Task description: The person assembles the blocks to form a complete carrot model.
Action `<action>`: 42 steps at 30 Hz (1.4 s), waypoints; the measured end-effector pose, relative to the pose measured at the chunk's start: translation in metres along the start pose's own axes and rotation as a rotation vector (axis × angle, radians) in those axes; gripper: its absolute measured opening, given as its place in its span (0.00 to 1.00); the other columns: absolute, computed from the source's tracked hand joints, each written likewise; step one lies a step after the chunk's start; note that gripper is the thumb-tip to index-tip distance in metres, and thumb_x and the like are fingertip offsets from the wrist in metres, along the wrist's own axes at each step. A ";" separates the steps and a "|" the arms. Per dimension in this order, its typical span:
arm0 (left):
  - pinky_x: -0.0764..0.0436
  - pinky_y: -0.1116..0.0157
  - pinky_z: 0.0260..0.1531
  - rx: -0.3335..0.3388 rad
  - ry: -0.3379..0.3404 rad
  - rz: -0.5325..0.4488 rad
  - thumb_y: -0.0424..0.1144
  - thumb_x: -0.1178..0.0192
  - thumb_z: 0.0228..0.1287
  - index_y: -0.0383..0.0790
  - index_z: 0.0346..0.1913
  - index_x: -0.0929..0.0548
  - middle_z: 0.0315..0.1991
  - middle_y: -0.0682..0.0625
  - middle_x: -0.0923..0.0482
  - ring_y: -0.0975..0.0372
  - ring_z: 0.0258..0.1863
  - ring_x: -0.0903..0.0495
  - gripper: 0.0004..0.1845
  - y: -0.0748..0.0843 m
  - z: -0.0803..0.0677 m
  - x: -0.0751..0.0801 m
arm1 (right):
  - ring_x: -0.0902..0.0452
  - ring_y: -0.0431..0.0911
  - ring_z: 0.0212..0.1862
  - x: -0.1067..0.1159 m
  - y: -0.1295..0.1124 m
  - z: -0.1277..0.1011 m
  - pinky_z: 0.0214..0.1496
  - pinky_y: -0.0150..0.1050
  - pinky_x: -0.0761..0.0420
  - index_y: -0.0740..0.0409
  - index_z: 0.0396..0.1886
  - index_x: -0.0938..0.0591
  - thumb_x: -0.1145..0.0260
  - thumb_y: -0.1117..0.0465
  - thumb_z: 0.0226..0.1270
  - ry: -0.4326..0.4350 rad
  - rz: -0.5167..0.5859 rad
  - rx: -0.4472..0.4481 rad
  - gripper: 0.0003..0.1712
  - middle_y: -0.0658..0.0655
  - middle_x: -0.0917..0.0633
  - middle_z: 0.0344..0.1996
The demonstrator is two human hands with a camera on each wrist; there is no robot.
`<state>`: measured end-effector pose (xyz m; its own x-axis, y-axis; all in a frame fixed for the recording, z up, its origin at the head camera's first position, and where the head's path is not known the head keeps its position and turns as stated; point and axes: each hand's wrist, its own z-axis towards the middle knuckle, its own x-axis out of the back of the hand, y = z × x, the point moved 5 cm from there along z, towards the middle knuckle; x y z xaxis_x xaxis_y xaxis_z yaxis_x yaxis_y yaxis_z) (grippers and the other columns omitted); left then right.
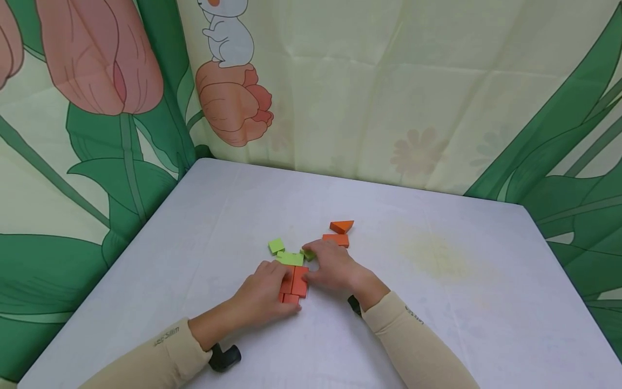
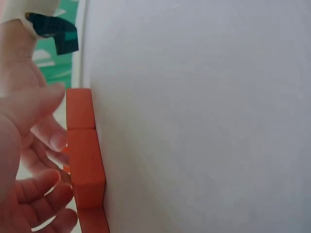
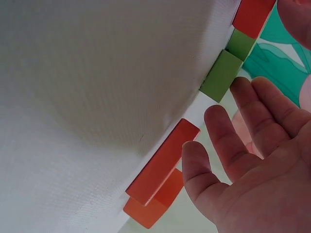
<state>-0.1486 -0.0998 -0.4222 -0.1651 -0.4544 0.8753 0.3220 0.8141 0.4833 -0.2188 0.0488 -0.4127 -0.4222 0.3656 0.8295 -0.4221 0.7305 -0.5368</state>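
Orange-red blocks (image 1: 300,282) lie flat, side by side, at the middle of the white table. A light green block (image 1: 290,259) adjoins their far end, with a green cube (image 1: 276,246) at its far left corner. My left hand (image 1: 262,292) rests along the left and near sides of the orange-red blocks, its thumb at the near end. On the other side is my right hand (image 1: 335,265), with fingertips right at a small green block (image 1: 308,254) and thumb by the orange-red blocks. The right wrist view shows its fingers loosely extended beside the green blocks (image 3: 222,75).
Beyond my right hand lies another orange-red block (image 1: 343,239), and just behind it an orange triangular block (image 1: 342,226). A printed cloth backdrop (image 1: 350,97) hangs at the table's far edge. Dark camera mounts (image 1: 224,358) stick out below both wrists.
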 end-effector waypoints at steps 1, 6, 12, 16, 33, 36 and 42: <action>0.28 0.63 0.32 0.003 0.007 0.004 0.53 0.25 0.50 0.40 0.50 0.24 0.41 0.55 0.30 0.59 0.44 0.33 0.30 0.001 0.000 0.000 | 0.33 0.53 0.66 0.000 0.000 0.000 0.67 0.53 0.33 0.58 0.67 0.25 0.28 0.55 0.63 0.001 0.000 0.003 0.34 0.54 0.23 0.62; 0.28 0.63 0.29 0.012 0.020 0.039 0.52 0.25 0.50 0.40 0.49 0.25 0.40 0.55 0.30 0.58 0.44 0.33 0.29 0.003 0.001 -0.002 | 0.32 0.53 0.66 0.000 0.000 0.000 0.67 0.54 0.34 0.59 0.67 0.25 0.28 0.55 0.63 0.006 -0.004 0.005 0.33 0.55 0.22 0.61; 0.24 0.62 0.36 0.044 -0.080 -0.077 0.48 0.27 0.54 0.39 0.53 0.23 0.42 0.55 0.29 0.60 0.45 0.32 0.27 -0.004 0.002 0.003 | 0.33 0.53 0.66 -0.002 0.002 0.000 0.68 0.53 0.34 0.59 0.67 0.25 0.28 0.54 0.63 0.006 -0.004 0.001 0.34 0.55 0.23 0.62; 0.23 0.57 0.50 0.009 -0.206 -0.196 0.39 0.28 0.56 0.38 0.58 0.23 0.51 0.53 0.26 0.58 0.52 0.30 0.27 -0.017 0.004 0.011 | 0.34 0.54 0.67 -0.002 0.002 0.000 0.68 0.53 0.34 0.59 0.67 0.25 0.28 0.55 0.63 0.001 0.000 0.002 0.34 0.55 0.23 0.62; 0.26 0.55 0.57 -0.075 -0.283 -0.139 0.34 0.25 0.53 0.40 0.63 0.24 0.57 0.54 0.25 0.57 0.59 0.32 0.33 -0.027 0.002 0.025 | 0.34 0.55 0.67 -0.001 0.002 -0.001 0.68 0.53 0.34 0.60 0.67 0.26 0.28 0.54 0.63 0.002 0.005 0.002 0.34 0.55 0.24 0.63; 0.25 0.55 0.56 -0.059 -0.284 -0.143 0.34 0.25 0.53 0.40 0.63 0.23 0.56 0.54 0.25 0.57 0.59 0.32 0.32 -0.027 0.003 0.025 | 0.34 0.55 0.67 -0.001 0.002 -0.001 0.68 0.54 0.34 0.60 0.67 0.25 0.28 0.55 0.63 0.005 0.002 0.005 0.34 0.56 0.23 0.62; 0.26 0.53 0.59 0.017 -0.187 -0.165 0.36 0.26 0.57 0.38 0.62 0.23 0.58 0.50 0.25 0.53 0.61 0.30 0.29 -0.036 0.012 0.029 | 0.34 0.55 0.67 -0.002 0.003 0.000 0.68 0.55 0.34 0.60 0.67 0.25 0.28 0.54 0.63 0.001 -0.007 0.015 0.34 0.56 0.23 0.62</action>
<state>-0.1763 -0.1378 -0.4145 -0.3846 -0.5080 0.7708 0.2608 0.7412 0.6186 -0.2187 0.0504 -0.4162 -0.4185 0.3606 0.8336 -0.4373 0.7244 -0.5329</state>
